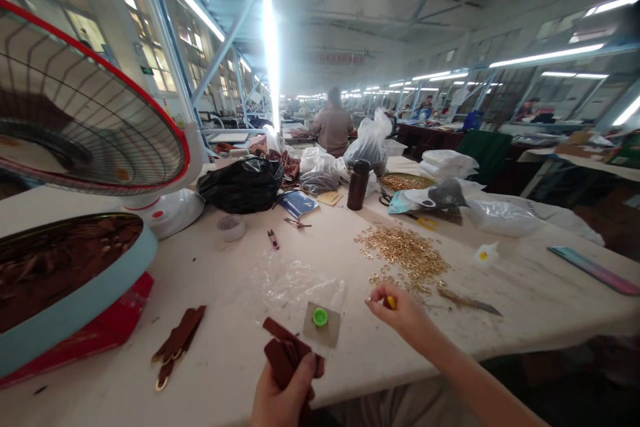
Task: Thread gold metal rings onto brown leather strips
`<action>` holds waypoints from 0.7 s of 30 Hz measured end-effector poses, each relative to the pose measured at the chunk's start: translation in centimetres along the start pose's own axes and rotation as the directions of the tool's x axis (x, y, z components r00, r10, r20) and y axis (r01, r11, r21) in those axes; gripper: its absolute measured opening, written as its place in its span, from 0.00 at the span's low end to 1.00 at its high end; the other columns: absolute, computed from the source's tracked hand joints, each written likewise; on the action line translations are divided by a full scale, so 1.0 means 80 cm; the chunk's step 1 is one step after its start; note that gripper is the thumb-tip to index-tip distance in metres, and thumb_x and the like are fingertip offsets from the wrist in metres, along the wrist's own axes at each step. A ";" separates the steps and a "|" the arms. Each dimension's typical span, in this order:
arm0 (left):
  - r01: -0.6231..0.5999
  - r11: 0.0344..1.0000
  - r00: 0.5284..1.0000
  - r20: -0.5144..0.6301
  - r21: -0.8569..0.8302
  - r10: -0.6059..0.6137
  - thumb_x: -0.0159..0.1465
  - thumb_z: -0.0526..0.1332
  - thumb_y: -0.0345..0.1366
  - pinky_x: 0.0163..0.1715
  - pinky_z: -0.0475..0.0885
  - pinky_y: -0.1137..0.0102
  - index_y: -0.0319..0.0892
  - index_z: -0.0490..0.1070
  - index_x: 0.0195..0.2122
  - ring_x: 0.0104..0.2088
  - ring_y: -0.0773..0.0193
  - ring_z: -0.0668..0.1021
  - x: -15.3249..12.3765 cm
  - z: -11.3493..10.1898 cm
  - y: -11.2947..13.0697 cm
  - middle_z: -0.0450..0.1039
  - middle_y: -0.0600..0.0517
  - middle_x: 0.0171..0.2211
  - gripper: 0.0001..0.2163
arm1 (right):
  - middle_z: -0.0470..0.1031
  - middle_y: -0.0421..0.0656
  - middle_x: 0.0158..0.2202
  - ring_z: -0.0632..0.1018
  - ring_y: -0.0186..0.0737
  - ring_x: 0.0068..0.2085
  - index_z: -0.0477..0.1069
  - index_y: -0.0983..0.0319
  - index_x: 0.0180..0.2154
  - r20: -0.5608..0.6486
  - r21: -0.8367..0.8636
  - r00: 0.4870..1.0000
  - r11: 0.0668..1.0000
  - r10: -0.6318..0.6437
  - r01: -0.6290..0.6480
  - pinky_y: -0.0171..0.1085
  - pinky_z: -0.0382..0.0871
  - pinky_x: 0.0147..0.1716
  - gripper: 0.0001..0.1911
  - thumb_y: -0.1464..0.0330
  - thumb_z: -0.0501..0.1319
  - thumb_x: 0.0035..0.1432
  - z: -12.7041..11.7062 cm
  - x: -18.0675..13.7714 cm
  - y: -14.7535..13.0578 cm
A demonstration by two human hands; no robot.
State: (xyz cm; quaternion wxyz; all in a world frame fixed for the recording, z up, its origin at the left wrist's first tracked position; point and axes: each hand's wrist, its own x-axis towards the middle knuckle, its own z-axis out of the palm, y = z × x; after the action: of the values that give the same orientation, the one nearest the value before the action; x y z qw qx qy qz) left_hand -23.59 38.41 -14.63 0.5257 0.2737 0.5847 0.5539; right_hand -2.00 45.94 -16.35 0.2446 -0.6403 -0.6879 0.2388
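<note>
My left hand [287, 393] is closed around several brown leather strips [283, 353] at the table's front edge. My right hand [390, 307] is pinched, just in front of a spread heap of gold metal rings [405, 250]. Something small may be at its fingertips, too small to make out, and a bit of yellow [391, 302] shows among the fingers. Between the hands lies a grey card [309, 327] with a round green lid [320, 317] on it. Leather strips with gold rings fitted [180, 337] lie together on the left.
A fan [170, 210] and a light-blue tray [100, 293] of brown pieces stand at left. Snips [273, 239], clear plastic film [295, 280], a dark bottle [359, 185] and a black bag [243, 183] lie beyond. To the right are a knife-like tool [470, 300] and a phone [595, 270].
</note>
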 end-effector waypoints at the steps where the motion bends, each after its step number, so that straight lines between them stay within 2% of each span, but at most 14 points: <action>1: -0.024 1.000 1.000 0.003 0.000 0.024 0.40 0.69 0.47 0.14 0.61 0.74 0.37 0.70 0.24 0.15 0.69 0.68 -0.002 0.011 0.004 0.73 0.51 0.17 0.19 | 0.62 0.36 0.20 0.64 0.33 0.22 0.62 0.61 0.29 0.012 0.075 1.000 0.997 0.009 -0.010 0.31 0.58 0.20 0.08 0.64 0.51 0.57 0.011 -0.017 -0.015; 2: -0.056 0.998 0.998 0.010 -0.001 0.056 0.42 0.69 0.45 0.15 0.61 0.74 0.37 0.70 0.24 0.16 0.68 0.68 -0.004 0.023 0.008 0.73 0.51 0.17 0.17 | 0.58 0.34 0.18 0.60 0.31 0.19 0.61 0.61 0.29 0.026 0.195 0.999 0.980 0.029 -0.033 0.30 0.54 0.16 0.10 0.61 0.50 0.57 0.023 -0.033 -0.030; 3: -0.109 0.994 0.994 0.016 -0.008 0.109 0.43 0.68 0.43 0.16 0.63 0.74 0.38 0.70 0.25 0.17 0.68 0.69 -0.007 0.033 0.010 0.73 0.52 0.18 0.14 | 0.55 0.32 0.17 0.56 0.29 0.17 0.61 0.61 0.29 0.047 0.446 0.996 0.891 0.076 -0.089 0.30 0.49 0.15 0.11 0.59 0.53 0.55 0.033 -0.047 -0.044; 5: -0.238 0.971 0.971 0.017 -0.035 0.238 0.46 0.66 0.39 0.22 0.68 0.73 0.39 0.70 0.26 0.22 0.66 0.72 -0.013 0.047 0.010 0.74 0.52 0.21 0.10 | 0.53 0.31 0.17 0.51 0.27 0.17 0.61 0.61 0.27 0.063 0.743 0.985 0.651 0.159 -0.153 0.30 0.43 0.14 0.15 0.56 0.58 0.50 0.049 -0.067 -0.069; 6: -0.295 0.954 0.955 0.010 -0.046 0.296 0.47 0.66 0.37 0.26 0.70 0.72 0.40 0.70 0.27 0.24 0.64 0.74 -0.016 0.051 0.008 0.74 0.52 0.22 0.09 | 0.53 0.31 0.17 0.51 0.27 0.17 0.62 0.61 0.26 0.067 0.828 0.978 0.536 0.199 -0.166 0.30 0.42 0.15 0.17 0.55 0.61 0.46 0.055 -0.073 -0.079; 7: -0.333 0.941 0.943 0.001 -0.056 0.334 0.48 0.65 0.36 0.29 0.71 0.71 0.40 0.70 0.27 0.26 0.63 0.75 -0.019 0.053 0.005 0.74 0.52 0.23 0.08 | 0.54 0.32 0.18 0.51 0.27 0.18 0.62 0.62 0.25 0.063 0.867 0.970 0.468 0.234 -0.169 0.29 0.42 0.15 0.19 0.54 0.63 0.43 0.059 -0.076 -0.087; 9: -0.360 0.931 0.933 -0.006 -0.061 0.361 0.49 0.64 0.34 0.30 0.72 0.71 0.41 0.70 0.28 0.28 0.62 0.76 -0.022 0.052 -0.001 0.73 0.52 0.25 0.06 | 0.55 0.32 0.17 0.52 0.27 0.18 0.64 0.62 0.24 0.056 0.902 0.958 0.397 0.283 -0.170 0.29 0.43 0.15 0.21 0.52 0.65 0.39 0.065 -0.078 -0.097; 12: -0.366 0.928 0.931 -0.007 -0.069 0.366 0.50 0.64 0.34 0.28 0.71 0.73 0.41 0.70 0.28 0.28 0.64 0.75 -0.021 0.047 -0.009 0.73 0.52 0.28 0.05 | 0.56 0.33 0.17 0.53 0.28 0.18 0.66 0.62 0.24 0.029 0.910 0.954 0.387 0.297 -0.148 0.30 0.44 0.14 0.22 0.51 0.66 0.38 0.073 -0.080 -0.100; 15: -0.318 0.947 0.948 -0.024 -0.045 0.317 0.49 0.65 0.35 0.28 0.70 0.73 0.41 0.70 0.27 0.27 0.65 0.74 -0.015 0.040 -0.012 0.73 0.52 0.25 0.06 | 0.58 0.34 0.18 0.57 0.31 0.19 0.68 0.62 0.27 -0.038 0.872 0.967 0.481 0.252 -0.091 0.31 0.50 0.16 0.20 0.51 0.62 0.45 0.078 -0.085 -0.096; 18: -0.125 0.992 0.992 -0.008 -0.015 0.125 0.47 0.66 0.38 0.19 0.64 0.75 0.39 0.68 0.26 0.18 0.69 0.69 -0.007 0.032 -0.010 0.69 0.55 0.18 0.10 | 0.63 0.37 0.20 0.62 0.33 0.22 0.68 0.62 0.26 -0.071 0.838 0.978 0.543 0.199 -0.050 0.31 0.57 0.20 0.18 0.53 0.61 0.48 0.081 -0.090 -0.089; 21: 0.053 0.997 0.997 0.051 -0.057 -0.050 0.44 0.67 0.42 0.15 0.58 0.77 0.37 0.66 0.25 0.15 0.72 0.66 -0.003 0.024 -0.008 0.67 0.56 0.14 0.15 | 0.65 0.37 0.21 0.64 0.33 0.24 0.65 0.62 0.25 -0.024 0.841 0.991 0.539 0.129 -0.050 0.31 0.60 0.23 0.16 0.55 0.62 0.48 0.080 -0.090 -0.084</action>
State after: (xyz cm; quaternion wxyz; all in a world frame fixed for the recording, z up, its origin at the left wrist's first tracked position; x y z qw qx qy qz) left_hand -21.55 38.71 -14.81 0.5618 0.2568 0.5620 0.5500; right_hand -10.81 38.22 -17.19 0.5361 -0.4893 -0.4463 0.5236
